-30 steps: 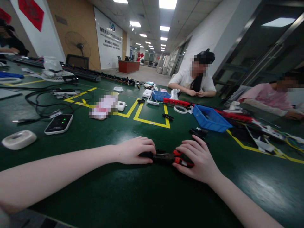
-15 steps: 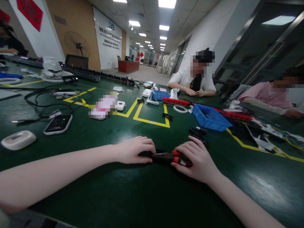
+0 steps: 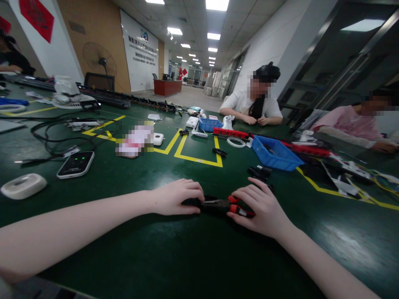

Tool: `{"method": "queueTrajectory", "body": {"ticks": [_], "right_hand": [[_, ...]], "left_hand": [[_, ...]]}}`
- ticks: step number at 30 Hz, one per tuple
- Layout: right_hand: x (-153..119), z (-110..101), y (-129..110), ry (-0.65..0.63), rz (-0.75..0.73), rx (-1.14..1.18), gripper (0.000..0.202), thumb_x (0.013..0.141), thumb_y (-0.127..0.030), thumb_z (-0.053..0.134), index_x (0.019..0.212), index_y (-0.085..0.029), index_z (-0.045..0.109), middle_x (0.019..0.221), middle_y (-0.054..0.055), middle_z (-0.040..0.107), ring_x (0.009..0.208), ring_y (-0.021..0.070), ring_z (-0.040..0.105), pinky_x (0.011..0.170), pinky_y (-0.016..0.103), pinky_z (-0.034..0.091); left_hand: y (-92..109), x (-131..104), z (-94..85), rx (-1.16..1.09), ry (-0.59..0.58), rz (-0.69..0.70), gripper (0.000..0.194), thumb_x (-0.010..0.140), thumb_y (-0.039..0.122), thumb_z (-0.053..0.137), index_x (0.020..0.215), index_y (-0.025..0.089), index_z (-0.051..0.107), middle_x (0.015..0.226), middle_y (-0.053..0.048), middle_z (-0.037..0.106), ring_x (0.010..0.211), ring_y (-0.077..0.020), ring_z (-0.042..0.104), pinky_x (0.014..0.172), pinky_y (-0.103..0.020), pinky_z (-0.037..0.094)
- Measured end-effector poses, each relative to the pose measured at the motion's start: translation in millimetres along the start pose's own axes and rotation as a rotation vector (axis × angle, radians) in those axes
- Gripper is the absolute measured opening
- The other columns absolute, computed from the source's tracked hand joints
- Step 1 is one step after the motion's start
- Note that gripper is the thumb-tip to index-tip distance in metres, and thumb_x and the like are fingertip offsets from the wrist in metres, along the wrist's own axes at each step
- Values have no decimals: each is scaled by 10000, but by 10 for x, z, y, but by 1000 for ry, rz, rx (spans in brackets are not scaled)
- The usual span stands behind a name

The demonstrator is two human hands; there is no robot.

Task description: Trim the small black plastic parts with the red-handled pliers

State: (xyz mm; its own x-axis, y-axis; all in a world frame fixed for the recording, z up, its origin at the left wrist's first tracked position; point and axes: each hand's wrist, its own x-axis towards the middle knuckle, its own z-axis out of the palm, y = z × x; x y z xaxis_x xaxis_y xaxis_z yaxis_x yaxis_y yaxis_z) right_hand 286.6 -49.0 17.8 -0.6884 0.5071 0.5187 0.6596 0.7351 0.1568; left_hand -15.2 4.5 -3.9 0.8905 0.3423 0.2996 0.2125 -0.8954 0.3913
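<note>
My left hand [image 3: 179, 197] is closed on a small black part [image 3: 192, 202], mostly covered by its fingers. The fingers of my right hand [image 3: 260, 207] are round the red and black handles of a pair of pliers [image 3: 218, 204]. The pliers lie low over the green table [image 3: 174, 257], their narrow jaws pointing left to the black part at my left fingertips. Whether the jaws grip it cannot be made out. Just beyond my right hand are several black pieces [image 3: 260, 172].
A blue bin [image 3: 276, 154] stands beyond my right hand. Further off are a small black part [image 3: 220, 152], a phone [image 3: 134, 141], a white-edged device [image 3: 75, 164], a white oval object [image 3: 24, 186] and cables. Two people sit across the table on the right.
The pliers and my right hand have shifted very slightly to the right. My left hand has stayed almost where it was, still closed on the black part.
</note>
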Motion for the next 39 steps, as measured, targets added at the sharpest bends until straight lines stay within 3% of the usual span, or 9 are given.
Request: {"method": "queueTrajectory", "body": {"ticks": [39], "right_hand": [[-1,31,-25,0,14,45,279,891,-432,662,1034,-194,637,902,56,734,817,226,693,1043,551,407]], "left_hand": [[20,2,-6,3,3,-9,199,945,286,670,1115,199,616,1170,-75,642,1063,-242,615,909,-357,466]]}}
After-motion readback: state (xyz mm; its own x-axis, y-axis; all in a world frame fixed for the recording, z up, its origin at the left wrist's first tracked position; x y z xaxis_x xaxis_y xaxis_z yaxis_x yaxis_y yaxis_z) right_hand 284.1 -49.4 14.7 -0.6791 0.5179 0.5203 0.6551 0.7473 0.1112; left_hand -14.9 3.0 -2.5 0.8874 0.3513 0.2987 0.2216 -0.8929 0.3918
